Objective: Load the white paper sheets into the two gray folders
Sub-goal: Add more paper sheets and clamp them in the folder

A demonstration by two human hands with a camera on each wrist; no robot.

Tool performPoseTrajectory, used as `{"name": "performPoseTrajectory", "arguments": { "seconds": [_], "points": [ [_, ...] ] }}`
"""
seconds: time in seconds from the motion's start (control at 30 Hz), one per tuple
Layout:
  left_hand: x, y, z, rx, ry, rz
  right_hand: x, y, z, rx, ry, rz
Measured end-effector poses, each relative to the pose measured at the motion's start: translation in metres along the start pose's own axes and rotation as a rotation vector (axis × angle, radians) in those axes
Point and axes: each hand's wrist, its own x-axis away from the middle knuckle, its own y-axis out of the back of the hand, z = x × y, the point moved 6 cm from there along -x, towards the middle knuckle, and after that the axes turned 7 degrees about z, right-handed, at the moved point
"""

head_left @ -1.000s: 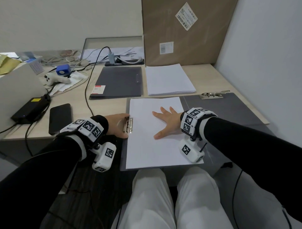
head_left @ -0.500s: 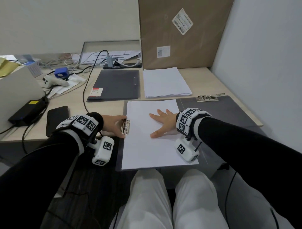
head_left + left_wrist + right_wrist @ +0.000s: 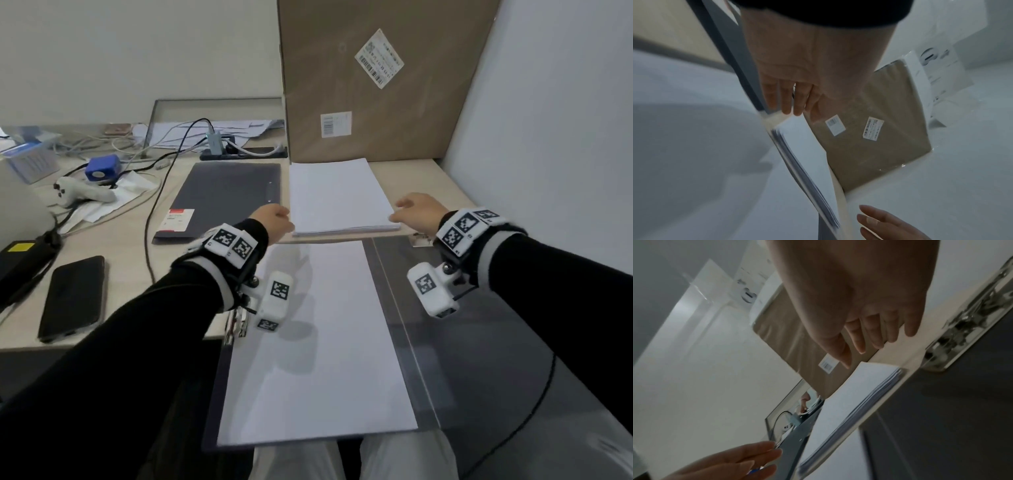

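Observation:
A gray folder (image 3: 479, 342) lies open before me, with a white sheet (image 3: 318, 342) on its left half and a metal clip (image 3: 236, 325) at that sheet's left edge. A second gray folder (image 3: 226, 198) lies closed at the back left. Beside it sits the stack of white paper (image 3: 339, 195). My left hand (image 3: 274, 221) hovers at the stack's near left corner, its straight fingers (image 3: 789, 100) just above the paper edge (image 3: 807, 154). My right hand (image 3: 414, 212) is at the near right corner, fingers (image 3: 869, 337) loosely extended over the stack (image 3: 849, 394). Neither hand holds anything.
A tall cardboard box (image 3: 370, 85) stands right behind the stack, and a white wall closes the right side. A black phone (image 3: 72, 298), a power adapter (image 3: 20, 260), cables, a white controller (image 3: 82, 193) and a blue block (image 3: 102, 168) fill the left of the desk.
My left hand left the folder's clip and my right hand lifted off the sheet. Both moved forward to the near corners of the paper stack.

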Motion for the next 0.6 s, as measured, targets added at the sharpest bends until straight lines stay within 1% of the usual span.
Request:
{"name": "performPoseTrajectory", "arguments": {
  "seconds": [0.13,0.23,0.37,0.5,0.6],
  "points": [
    [-0.037,-0.017,-0.014,-0.014,0.055,-0.015,-0.033,0.004,-0.014,-0.04,-0.064,0.03],
    [-0.061,-0.026,-0.014,-0.022,0.123,-0.019,-0.054,-0.003,-0.017,-0.091,-0.094,0.073],
    [-0.082,-0.031,-0.009,-0.044,0.178,-0.041,-0.073,-0.018,-0.018,-0.161,-0.09,0.124],
    [-0.089,-0.035,-0.01,-0.075,0.17,-0.03,-0.084,-0.029,-0.022,-0.257,-0.074,0.144],
    [-0.088,-0.039,-0.014,-0.146,0.161,-0.013,-0.086,-0.032,-0.024,-0.278,-0.071,0.17]
  ]
}}
